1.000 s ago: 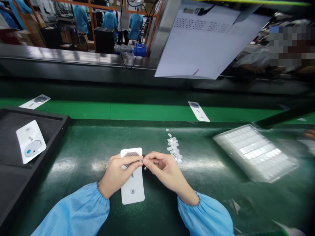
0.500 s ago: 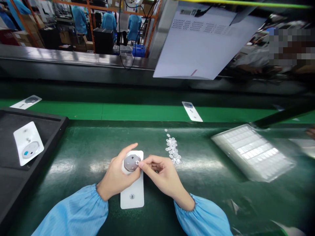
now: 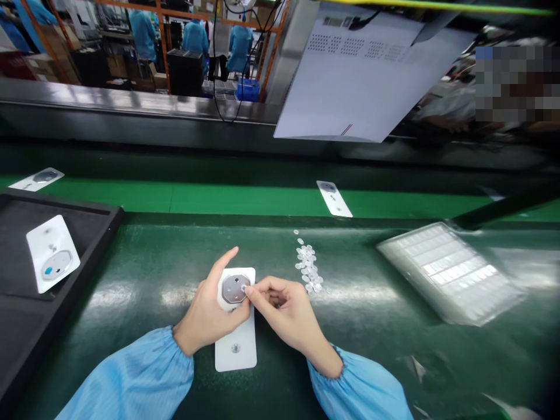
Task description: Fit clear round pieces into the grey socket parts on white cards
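A white rectangular panel (image 3: 236,349) with a grey octagonal part (image 3: 234,288) near its far end lies on the dark green table. Over its left side rests my left hand (image 3: 213,309), thumb and forefinger spread around the grey part and touching the panel. My right hand (image 3: 284,309) pinches a small clear round disc (image 3: 244,288) at the right edge of the grey part. Beyond my right hand lies a loose pile of similar clear discs (image 3: 308,269).
At left, a black tray (image 3: 98,233) holds another white panel (image 3: 49,239). Two more panels lie on the bright green belt (image 3: 245,198). A clear-wrapped stack (image 3: 450,271) sits at right. A large white board (image 3: 341,81) hangs overhead; people in blue stand far behind.
The panels on the green belt have shifted slightly left. My hands have barely moved; the right still pinches the small disc at the grey part.
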### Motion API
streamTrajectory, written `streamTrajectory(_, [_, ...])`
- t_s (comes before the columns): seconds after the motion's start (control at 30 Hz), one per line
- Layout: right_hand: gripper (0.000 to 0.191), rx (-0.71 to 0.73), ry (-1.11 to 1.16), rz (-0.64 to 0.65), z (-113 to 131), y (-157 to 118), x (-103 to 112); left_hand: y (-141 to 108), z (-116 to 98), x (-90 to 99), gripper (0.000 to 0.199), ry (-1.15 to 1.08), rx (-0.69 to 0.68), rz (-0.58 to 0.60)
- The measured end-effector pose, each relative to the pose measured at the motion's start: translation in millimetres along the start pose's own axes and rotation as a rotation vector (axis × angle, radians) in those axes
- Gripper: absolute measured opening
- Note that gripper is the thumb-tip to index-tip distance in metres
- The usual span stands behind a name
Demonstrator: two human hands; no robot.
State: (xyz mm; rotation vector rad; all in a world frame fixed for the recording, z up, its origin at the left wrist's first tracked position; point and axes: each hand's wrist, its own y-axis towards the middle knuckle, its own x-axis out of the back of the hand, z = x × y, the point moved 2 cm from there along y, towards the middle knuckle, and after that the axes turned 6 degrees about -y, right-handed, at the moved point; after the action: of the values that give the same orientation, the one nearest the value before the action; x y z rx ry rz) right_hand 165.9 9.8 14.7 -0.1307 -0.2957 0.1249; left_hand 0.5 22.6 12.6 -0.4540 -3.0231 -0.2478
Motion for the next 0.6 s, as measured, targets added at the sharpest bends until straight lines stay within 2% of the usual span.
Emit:
streamTrajectory(0.17, [0.044, 0.011, 0.000, -0.039, 1.1, -1.0, -2.5, -0.8, 3.4, 0.2, 0.090, -0.057, 0.004, -0.005])
streamTrajectory(0.37, [0.048, -0.003, -0.008, -0.066, 0.6, 1.7, -0.7, -3.1, 7.7, -2.7, 0.094, -0.414, 0.121, 0.023])
streamTrajectory(0.5, [0.046, -0.021, 0.018, -0.095, -3.1, 8.4, 5.8, -2.7, 7.7, -1.8, 0.101, -0.501, 0.184, 0.003])
streamTrajectory(0.6, [0.051, -0.071, 0.103, -0.017, -6.4, 12.7, 7.3, -0.1, 5.5, -0.9, 0.106, -0.516, 0.203, 0.000])
